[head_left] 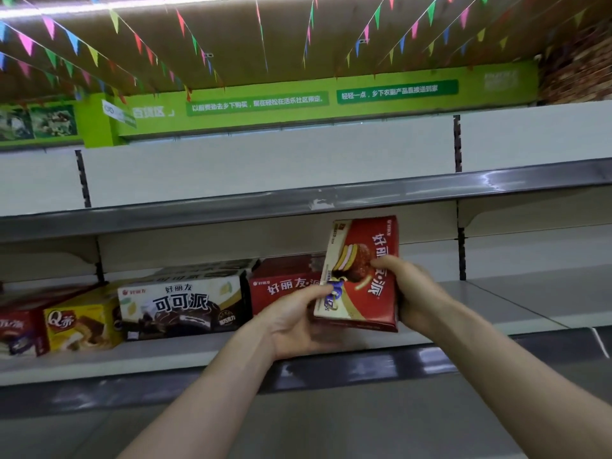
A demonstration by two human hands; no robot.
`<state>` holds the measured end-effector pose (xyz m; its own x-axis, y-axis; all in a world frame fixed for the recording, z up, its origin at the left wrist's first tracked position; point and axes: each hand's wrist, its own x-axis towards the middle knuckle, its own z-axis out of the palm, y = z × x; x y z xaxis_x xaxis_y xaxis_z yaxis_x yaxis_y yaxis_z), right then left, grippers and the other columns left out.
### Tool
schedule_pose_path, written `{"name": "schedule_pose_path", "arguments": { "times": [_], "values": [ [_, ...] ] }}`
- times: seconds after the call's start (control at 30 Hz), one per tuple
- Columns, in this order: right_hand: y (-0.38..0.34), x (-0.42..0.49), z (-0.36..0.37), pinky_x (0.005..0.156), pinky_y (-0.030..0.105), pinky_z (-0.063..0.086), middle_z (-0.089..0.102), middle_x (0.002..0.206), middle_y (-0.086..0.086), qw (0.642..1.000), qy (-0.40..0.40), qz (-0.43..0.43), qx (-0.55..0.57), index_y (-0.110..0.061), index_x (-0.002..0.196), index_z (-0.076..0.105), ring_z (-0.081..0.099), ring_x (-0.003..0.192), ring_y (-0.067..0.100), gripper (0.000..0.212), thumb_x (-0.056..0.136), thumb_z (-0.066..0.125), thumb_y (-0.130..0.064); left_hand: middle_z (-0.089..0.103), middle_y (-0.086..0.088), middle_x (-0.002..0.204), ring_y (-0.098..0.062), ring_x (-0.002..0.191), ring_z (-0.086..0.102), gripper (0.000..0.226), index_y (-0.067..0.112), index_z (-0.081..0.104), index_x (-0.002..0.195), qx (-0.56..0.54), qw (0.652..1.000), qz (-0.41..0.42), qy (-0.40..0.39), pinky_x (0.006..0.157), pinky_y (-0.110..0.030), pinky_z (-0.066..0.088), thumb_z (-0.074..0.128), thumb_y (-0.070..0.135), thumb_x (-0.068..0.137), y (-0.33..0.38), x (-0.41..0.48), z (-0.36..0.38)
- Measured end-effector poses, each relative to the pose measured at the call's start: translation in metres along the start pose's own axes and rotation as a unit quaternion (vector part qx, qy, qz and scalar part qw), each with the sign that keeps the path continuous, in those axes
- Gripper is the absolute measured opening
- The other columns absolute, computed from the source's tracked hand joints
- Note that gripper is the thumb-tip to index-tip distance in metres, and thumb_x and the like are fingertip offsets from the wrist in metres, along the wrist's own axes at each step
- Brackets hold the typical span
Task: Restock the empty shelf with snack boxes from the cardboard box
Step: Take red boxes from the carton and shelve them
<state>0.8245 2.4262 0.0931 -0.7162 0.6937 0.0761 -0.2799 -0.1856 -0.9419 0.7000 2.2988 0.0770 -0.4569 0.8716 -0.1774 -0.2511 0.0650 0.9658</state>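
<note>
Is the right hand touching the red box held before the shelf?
Touching. The head view shows the right hand gripping the red box at its right edge, thumb pressed on the front.

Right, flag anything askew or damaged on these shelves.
The red box, held by the left hand and right hand, stands on end, tilted, while shelved ones like the cocoa box lie lengthwise. The upper shelf's edge strip has a scuffed white patch.
</note>
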Motion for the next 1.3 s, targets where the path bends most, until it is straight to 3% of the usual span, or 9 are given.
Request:
{"name": "schedule_pose_path", "arguments": {
  "times": [0.27,0.37,0.43,0.53,0.67,0.9,1.0,1.17,1.3],
  "values": [
    [0.005,0.008,-0.009,0.069,0.036,0.053,0.066,0.095,0.017,0.999,0.026,-0.019,-0.014,-0.007,0.116,0.053,0.063,0.088,0.026,0.031,0.088,0.064,-0.010,0.070,-0.012,0.077,-0.018,0.062,0.066,0.007,0.006,0.064,0.093,0.061,0.984,0.109,0.130,0.068,-0.032,0.056,0.061,0.001,0.089,0.015,-0.002,-0.037],
    [0.010,0.009,-0.008,0.074,0.035,0.054,0.068,0.099,0.017,0.993,-0.007,0.004,-0.120,-0.005,0.119,0.055,0.064,0.089,0.024,0.034,0.087,0.066,-0.005,0.070,-0.017,0.090,-0.024,0.072,0.065,0.023,0.009,0.064,0.104,0.131,0.959,0.159,0.197,0.081,-0.040,0.054,0.068,0.000,0.084,0.026,-0.006,-0.053],
    [0.019,0.011,-0.002,0.076,0.033,0.055,0.070,0.093,0.013,0.980,-0.020,0.009,-0.196,-0.004,0.114,0.058,0.065,0.083,0.020,0.028,0.087,0.066,-0.005,0.070,-0.012,0.087,-0.022,0.070,0.065,0.020,0.016,0.065,0.097,0.178,0.943,0.177,0.220,0.072,-0.031,0.055,0.069,0.002,0.084,0.030,-0.009,-0.058],
    [0.024,0.014,0.007,0.081,0.036,0.054,0.067,0.088,0.006,0.977,-0.009,-0.020,-0.214,-0.011,0.110,0.057,0.062,0.077,0.016,0.022,0.089,0.063,-0.005,0.068,-0.007,0.093,-0.015,0.070,0.063,0.025,0.017,0.064,0.105,0.250,0.918,0.202,0.231,0.056,-0.018,0.051,0.070,0.004,0.084,0.033,-0.010,-0.064],
    [0.014,0.019,0.023,0.074,0.032,0.051,0.065,0.082,0.003,0.982,-0.006,-0.055,-0.182,-0.016,0.105,0.061,0.058,0.073,0.012,0.014,0.091,0.062,-0.011,0.071,-0.005,0.097,-0.014,0.081,0.067,0.027,0.018,0.065,0.109,0.370,0.891,0.178,0.194,0.070,-0.018,0.053,0.075,0.019,0.083,0.035,-0.011,-0.064],
    [0.038,0.016,0.052,0.074,0.038,0.057,0.070,0.103,0.019,0.990,-0.079,0.030,-0.110,-0.005,0.107,0.059,0.066,0.085,0.028,0.024,0.087,0.068,-0.015,0.071,-0.009,0.076,-0.018,0.056,0.067,0.018,0.009,0.064,0.101,0.058,0.975,0.108,0.184,0.058,-0.032,0.057,0.065,0.025,0.092,0.026,0.000,-0.058],
    [0.036,0.017,0.060,0.064,0.032,0.056,0.070,0.091,0.009,0.979,-0.123,0.035,-0.158,-0.010,0.115,0.056,0.067,0.075,0.020,0.031,0.085,0.066,-0.004,0.072,-0.008,0.078,-0.017,0.061,0.068,0.014,0.011,0.064,0.099,0.095,0.976,0.079,0.179,0.058,-0.029,0.056,0.062,0.023,0.094,0.023,-0.004,-0.060],
    [-0.015,0.031,0.049,0.071,0.023,0.052,0.069,0.101,0.000,0.872,-0.129,-0.110,-0.459,-0.022,0.127,0.054,0.067,0.083,0.012,0.046,0.084,0.069,-0.015,0.062,-0.008,0.112,-0.020,0.095,0.060,0.052,0.013,0.047,0.130,0.151,0.912,0.195,0.328,0.077,-0.032,0.051,0.072,0.018,0.085,0.036,-0.013,-0.087],
    [-0.010,0.031,0.061,0.074,0.021,0.048,0.061,0.118,0.000,0.772,-0.204,-0.103,-0.593,-0.025,0.142,0.042,0.060,0.089,0.011,0.061,0.087,0.067,-0.016,0.056,-0.004,0.119,-0.018,0.100,0.057,0.045,0.017,0.048,0.132,0.261,0.874,0.235,0.335,0.070,-0.022,0.049,0.063,0.011,0.090,0.031,-0.014,-0.081]
  ]
}}
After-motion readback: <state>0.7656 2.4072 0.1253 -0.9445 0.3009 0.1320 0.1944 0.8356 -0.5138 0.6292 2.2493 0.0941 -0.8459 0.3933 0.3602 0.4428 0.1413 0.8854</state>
